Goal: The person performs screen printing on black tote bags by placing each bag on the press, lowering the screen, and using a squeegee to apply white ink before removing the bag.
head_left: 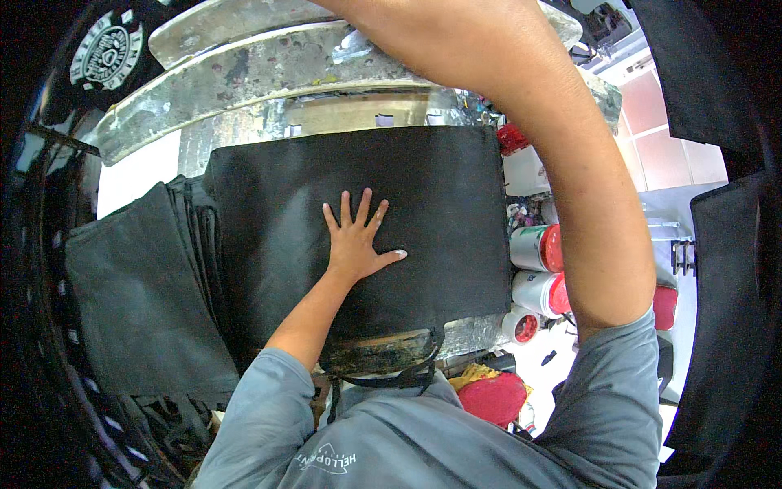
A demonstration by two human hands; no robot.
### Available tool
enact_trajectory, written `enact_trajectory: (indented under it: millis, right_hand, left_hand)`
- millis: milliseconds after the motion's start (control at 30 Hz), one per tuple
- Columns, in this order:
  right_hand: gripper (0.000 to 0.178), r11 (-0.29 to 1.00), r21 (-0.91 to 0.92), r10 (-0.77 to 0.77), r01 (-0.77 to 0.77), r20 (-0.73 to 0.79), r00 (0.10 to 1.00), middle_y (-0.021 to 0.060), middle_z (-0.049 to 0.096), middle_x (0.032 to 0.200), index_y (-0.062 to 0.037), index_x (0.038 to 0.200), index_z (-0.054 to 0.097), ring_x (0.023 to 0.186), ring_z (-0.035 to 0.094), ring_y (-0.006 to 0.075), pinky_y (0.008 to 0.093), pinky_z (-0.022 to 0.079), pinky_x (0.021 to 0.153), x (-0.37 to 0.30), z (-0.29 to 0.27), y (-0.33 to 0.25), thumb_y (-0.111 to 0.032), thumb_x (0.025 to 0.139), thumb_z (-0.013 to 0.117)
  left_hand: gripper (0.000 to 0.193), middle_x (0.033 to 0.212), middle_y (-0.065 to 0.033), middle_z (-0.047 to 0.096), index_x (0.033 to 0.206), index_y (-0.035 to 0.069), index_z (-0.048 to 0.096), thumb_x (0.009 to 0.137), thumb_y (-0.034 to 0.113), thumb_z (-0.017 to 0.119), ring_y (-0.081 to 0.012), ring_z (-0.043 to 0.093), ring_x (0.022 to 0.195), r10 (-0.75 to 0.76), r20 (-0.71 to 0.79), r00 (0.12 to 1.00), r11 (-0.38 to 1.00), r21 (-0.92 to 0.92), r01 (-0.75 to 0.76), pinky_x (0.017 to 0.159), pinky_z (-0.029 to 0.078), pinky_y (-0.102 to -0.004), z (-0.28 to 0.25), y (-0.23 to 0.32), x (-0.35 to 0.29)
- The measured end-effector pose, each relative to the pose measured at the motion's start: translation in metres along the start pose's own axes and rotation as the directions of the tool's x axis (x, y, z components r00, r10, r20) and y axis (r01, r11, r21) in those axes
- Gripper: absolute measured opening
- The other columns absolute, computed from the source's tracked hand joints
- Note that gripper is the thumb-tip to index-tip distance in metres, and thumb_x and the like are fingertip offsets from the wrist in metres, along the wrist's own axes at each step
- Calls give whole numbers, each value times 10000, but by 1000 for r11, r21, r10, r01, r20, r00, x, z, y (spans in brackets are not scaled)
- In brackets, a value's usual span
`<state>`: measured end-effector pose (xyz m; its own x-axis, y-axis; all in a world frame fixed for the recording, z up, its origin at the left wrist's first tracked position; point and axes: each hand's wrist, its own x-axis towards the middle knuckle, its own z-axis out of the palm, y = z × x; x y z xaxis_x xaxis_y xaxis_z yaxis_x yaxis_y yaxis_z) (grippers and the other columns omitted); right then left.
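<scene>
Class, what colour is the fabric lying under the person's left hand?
The fabric is black; the head view shows it best.

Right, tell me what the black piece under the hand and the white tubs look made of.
Black piece: probably matte fabric, going by its dull surface and soft, uneven edge; weave unclear. White tubs: likely smooth plastic with a slight sheen, judging by even, rounded walls; coated metal remains possible.

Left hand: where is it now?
In the head view, the left hand lies spread on the black cloth, near its middle, right of the cloth stack.
</scene>
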<state>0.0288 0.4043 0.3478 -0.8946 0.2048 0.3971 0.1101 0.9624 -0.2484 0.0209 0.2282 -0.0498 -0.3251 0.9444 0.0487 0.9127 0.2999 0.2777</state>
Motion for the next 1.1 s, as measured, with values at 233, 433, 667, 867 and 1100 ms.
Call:
enact_trajectory:
  millis: [233, 433, 667, 867, 1100]
  right_hand:
    - [757, 963, -108, 266, -245, 286, 921, 39, 543, 556, -86, 630, 623, 507, 516, 157, 361, 477, 513, 18, -16, -24, -625, 1058, 311]
    - [774, 970, -156, 216, -184, 220, 951, 44, 565, 592, -90, 648, 638, 580, 550, 179, 386, 498, 633, 7, -17, -22, -655, 1053, 298]
    - [722, 954, -225, 220, -197, 80, 972, 171, 708, 829, -30, 841, 696, 849, 695, 327, 478, 523, 799, -8, 3, -42, -683, 993, 429]
    - [494, 966, -258, 33, 24, 214, 976, 191, 692, 1036, -51, 1155, 586, 984, 680, 382, 491, 540, 826, -121, 81, -21, -421, 871, 750]
    - [523, 997, -52, 74, -59, 340, 938, 183, 675, 1029, -62, 1170, 575, 1027, 658, 395, 499, 528, 847, -167, 155, 11, -276, 773, 840]
  left_hand:
    - [1122, 1709, -130, 203, 1609, 242, 372, 712, 868, 622, -481, 77, 1561, -18, 0, 1000, 1000, -19, 18, 1163, -29, -773, -3, 0, 2]
    - [1182, 1729, -114, 123, 1647, 258, 274, 715, 939, 526, -465, 13, 1572, -46, 120, 992, 996, 79, 36, 1156, -67, -771, -4, 4, 9]
    - [1116, 1599, -203, 412, 1632, 129, 283, 768, 551, 850, -415, 359, 1497, -232, -238, 943, 770, -637, 29, 1211, 291, -577, -107, 7, -22]
    - [1288, 1580, -275, 363, 1585, -57, 132, 802, 927, 408, -415, 396, 1459, -361, -45, 931, -723, -618, -310, 1241, 282, -564, -236, 2, -129]
    - [1240, 1506, -324, 394, 1559, -100, 147, 866, 914, 317, -411, 467, 1395, -416, 411, 811, -583, -805, 109, 1168, 417, -498, -98, -26, -203]
